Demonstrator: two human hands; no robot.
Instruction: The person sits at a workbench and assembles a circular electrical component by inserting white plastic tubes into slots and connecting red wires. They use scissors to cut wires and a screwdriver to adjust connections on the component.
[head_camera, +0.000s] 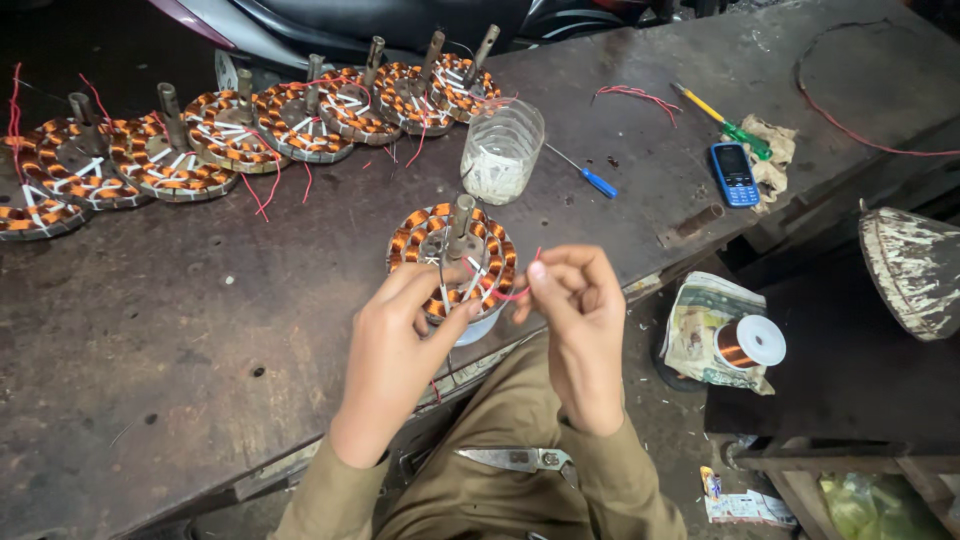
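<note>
Left hand: the left hand (395, 345) pinches down on the near rim of the wound stator (455, 262), fingers closed on its thin wire ends, thumb tucked under.
Right hand: the right hand (578, 325) is narrow, thumb and forefinger nipped on a red lead wire (518, 292) that loops back into the coils.
Stator's place: at the near edge of the dark workbench (180, 330), centre of the scene, shaft upright, partly overhanging towards the person's lap.
Risk, the edge: it sits so close to the lip that, I judge, a hard tug on the lead could tip it off the bench.
Risk, the wire: pull too sharply and the fine copper could snap or peel at the joint; it looks delicate.
Risk, the lap: the scissors (520, 459) lie loose on the lap, blades exposed, and could slide off or nick a wrist.
Risk, the jar: the clear jar (500, 150) stands just beyond the stator; a raised elbow could knock it.
Far left: a row of finished stators (230, 135) with red leads.
Packages: a copper wire spool (750, 342) on crumpled printed wrapping, lower right; a small torn printed packet (745, 505) on the floor, near right.
Far right: a blue phone (735, 173) beside a rag; no signs in view.
</note>
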